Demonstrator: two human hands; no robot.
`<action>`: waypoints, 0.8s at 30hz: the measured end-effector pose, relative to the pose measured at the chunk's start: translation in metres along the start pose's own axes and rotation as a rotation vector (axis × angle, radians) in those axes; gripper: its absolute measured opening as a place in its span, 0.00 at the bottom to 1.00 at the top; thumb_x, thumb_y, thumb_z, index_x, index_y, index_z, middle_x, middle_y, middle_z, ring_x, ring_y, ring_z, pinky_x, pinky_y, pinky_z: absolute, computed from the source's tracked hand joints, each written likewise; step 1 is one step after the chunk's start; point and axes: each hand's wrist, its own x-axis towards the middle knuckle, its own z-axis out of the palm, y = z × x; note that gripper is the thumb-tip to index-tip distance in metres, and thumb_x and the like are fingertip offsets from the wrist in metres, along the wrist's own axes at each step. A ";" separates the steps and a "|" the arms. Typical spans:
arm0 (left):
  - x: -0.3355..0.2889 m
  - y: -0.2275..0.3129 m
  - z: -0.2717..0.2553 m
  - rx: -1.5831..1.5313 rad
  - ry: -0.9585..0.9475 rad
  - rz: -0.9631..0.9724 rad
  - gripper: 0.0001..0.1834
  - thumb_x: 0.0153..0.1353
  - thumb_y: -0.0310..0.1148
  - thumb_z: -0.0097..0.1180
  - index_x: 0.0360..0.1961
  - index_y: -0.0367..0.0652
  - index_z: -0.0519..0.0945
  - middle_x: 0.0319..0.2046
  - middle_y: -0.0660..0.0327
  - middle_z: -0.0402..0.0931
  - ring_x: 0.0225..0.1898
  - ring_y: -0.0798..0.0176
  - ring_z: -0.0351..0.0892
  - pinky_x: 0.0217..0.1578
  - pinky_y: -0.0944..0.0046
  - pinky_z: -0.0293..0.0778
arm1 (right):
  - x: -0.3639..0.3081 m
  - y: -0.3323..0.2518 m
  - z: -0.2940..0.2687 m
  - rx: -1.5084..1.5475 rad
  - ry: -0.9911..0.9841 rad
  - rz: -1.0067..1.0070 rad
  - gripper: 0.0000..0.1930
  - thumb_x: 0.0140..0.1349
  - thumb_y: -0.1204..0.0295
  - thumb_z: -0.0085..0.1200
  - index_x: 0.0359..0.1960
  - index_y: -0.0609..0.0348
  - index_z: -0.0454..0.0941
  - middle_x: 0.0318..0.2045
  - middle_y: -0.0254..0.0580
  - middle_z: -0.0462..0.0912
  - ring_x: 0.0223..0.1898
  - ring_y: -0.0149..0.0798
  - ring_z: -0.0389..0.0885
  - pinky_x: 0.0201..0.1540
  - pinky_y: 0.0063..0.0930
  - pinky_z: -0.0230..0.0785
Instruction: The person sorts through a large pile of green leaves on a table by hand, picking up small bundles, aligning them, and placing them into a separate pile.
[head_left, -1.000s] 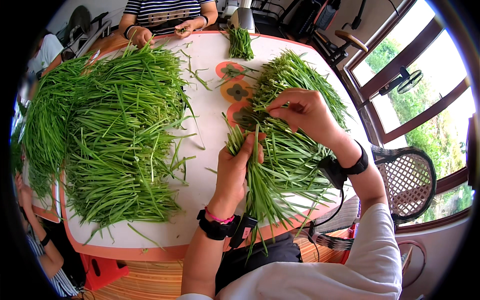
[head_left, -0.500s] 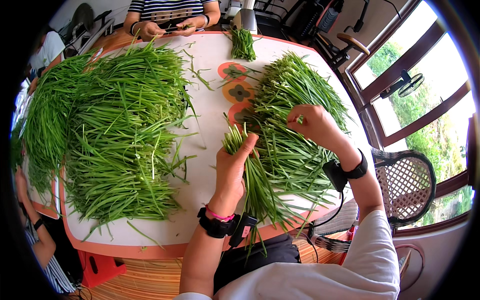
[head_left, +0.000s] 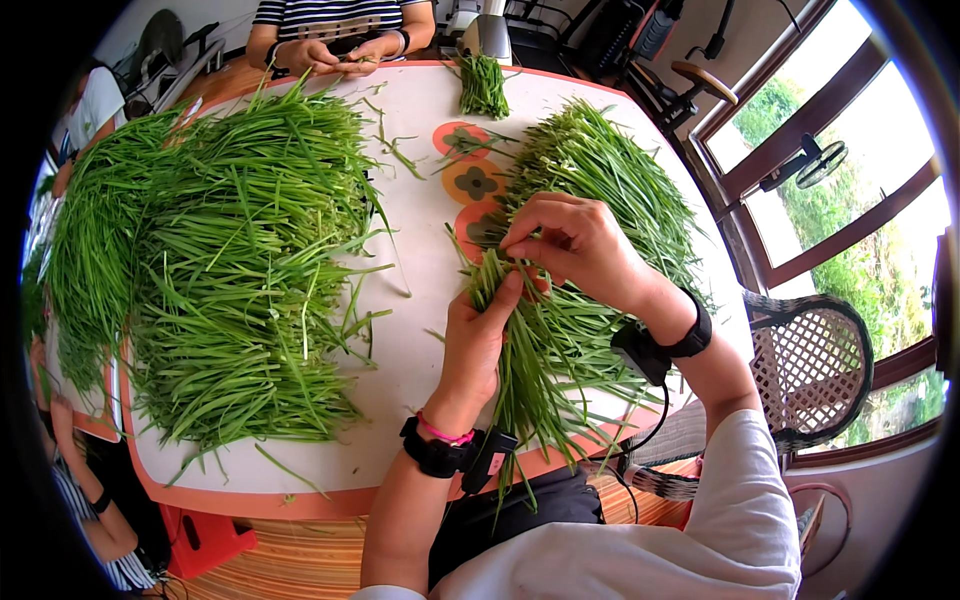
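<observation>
My left hand (head_left: pixel 472 350) is closed around a bunch of garlic chives (head_left: pixel 522 365), its thumb near the stem ends. The long green leaves hang down over the table's near edge. At the stem ends, my right hand (head_left: pixel 592 250) has its fingertips pinched together. Whatever is between those fingertips is too small or hidden to make out. Under and beyond my right hand lies a broad pile of garlic chives (head_left: pixel 630 185). A larger pile (head_left: pixel 240 250) covers the left side of the table.
The white table (head_left: pixel 395 440) has an orange border. A small chive bundle (head_left: pixel 484 88) stands at its far edge, near loose leaves (head_left: pixel 400 150). Across the table, a person's hands (head_left: pixel 335 57) hold something small. Other people are at the left; a woven chair (head_left: pixel 810 365) stands at the right.
My right hand has come left and down to the stem ends of the bunch. My left hand keeps its grip. The hands of the person opposite have shifted slightly left.
</observation>
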 end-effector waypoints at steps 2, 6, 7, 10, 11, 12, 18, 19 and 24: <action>-0.003 0.001 -0.002 0.020 0.017 0.012 0.11 0.63 0.35 0.52 0.38 0.38 0.75 0.32 0.63 0.76 0.33 0.72 0.75 0.33 0.71 0.73 | 0.002 -0.002 -0.001 -0.005 -0.009 0.038 0.05 0.52 0.78 0.56 0.32 0.63 0.78 0.33 0.37 0.81 0.23 0.29 0.77 0.25 0.21 0.69; -0.003 0.001 -0.003 -0.004 0.029 0.062 0.11 0.62 0.37 0.53 0.35 0.40 0.76 0.29 0.64 0.75 0.31 0.71 0.76 0.33 0.72 0.73 | -0.002 0.009 -0.014 -0.160 0.034 0.267 0.06 0.53 0.73 0.57 0.32 0.60 0.79 0.26 0.39 0.80 0.22 0.34 0.76 0.25 0.25 0.68; -0.004 0.001 0.000 -0.009 0.027 0.059 0.11 0.62 0.37 0.53 0.35 0.40 0.76 0.29 0.64 0.75 0.31 0.71 0.76 0.33 0.72 0.73 | -0.007 0.020 -0.020 -0.327 0.035 0.209 0.06 0.53 0.71 0.58 0.32 0.57 0.79 0.26 0.39 0.81 0.24 0.37 0.78 0.27 0.28 0.69; -0.004 0.005 0.002 -0.046 0.091 0.000 0.11 0.62 0.38 0.54 0.35 0.42 0.76 0.25 0.66 0.74 0.27 0.72 0.75 0.29 0.74 0.70 | -0.020 0.041 -0.028 -0.651 -0.188 0.312 0.06 0.51 0.68 0.59 0.30 0.53 0.80 0.27 0.39 0.80 0.28 0.42 0.79 0.31 0.34 0.70; -0.002 0.001 -0.003 -0.003 0.103 0.040 0.11 0.61 0.39 0.55 0.35 0.41 0.76 0.24 0.66 0.73 0.26 0.72 0.74 0.28 0.75 0.68 | -0.022 0.046 -0.026 -0.652 -0.189 0.305 0.06 0.51 0.68 0.59 0.30 0.53 0.80 0.27 0.39 0.80 0.28 0.42 0.79 0.31 0.34 0.70; -0.001 -0.001 -0.006 0.039 0.114 0.079 0.11 0.60 0.39 0.55 0.34 0.41 0.76 0.22 0.67 0.73 0.24 0.73 0.73 0.26 0.75 0.66 | -0.025 0.050 -0.024 -0.701 -0.219 0.310 0.05 0.50 0.69 0.58 0.29 0.52 0.80 0.28 0.39 0.80 0.30 0.43 0.79 0.31 0.36 0.70; -0.003 0.007 -0.004 0.217 0.117 0.004 0.11 0.58 0.37 0.58 0.35 0.40 0.78 0.21 0.67 0.73 0.23 0.73 0.72 0.26 0.75 0.64 | -0.026 0.042 -0.020 -0.733 -0.093 0.225 0.03 0.51 0.71 0.57 0.27 0.53 0.78 0.27 0.40 0.79 0.26 0.42 0.79 0.29 0.34 0.69; -0.004 0.006 -0.005 0.222 0.124 0.006 0.11 0.58 0.37 0.58 0.35 0.40 0.78 0.21 0.67 0.73 0.23 0.73 0.72 0.26 0.75 0.64 | -0.019 0.030 -0.020 -0.513 -0.075 0.281 0.03 0.52 0.72 0.57 0.28 0.55 0.78 0.26 0.39 0.79 0.22 0.38 0.78 0.25 0.30 0.68; -0.004 0.000 0.003 0.092 0.152 0.155 0.09 0.60 0.30 0.55 0.38 0.34 0.77 0.30 0.61 0.78 0.30 0.68 0.77 0.36 0.69 0.72 | -0.005 -0.016 -0.022 0.158 -0.111 0.371 0.05 0.54 0.77 0.56 0.31 0.65 0.77 0.24 0.32 0.79 0.16 0.20 0.71 0.16 0.15 0.61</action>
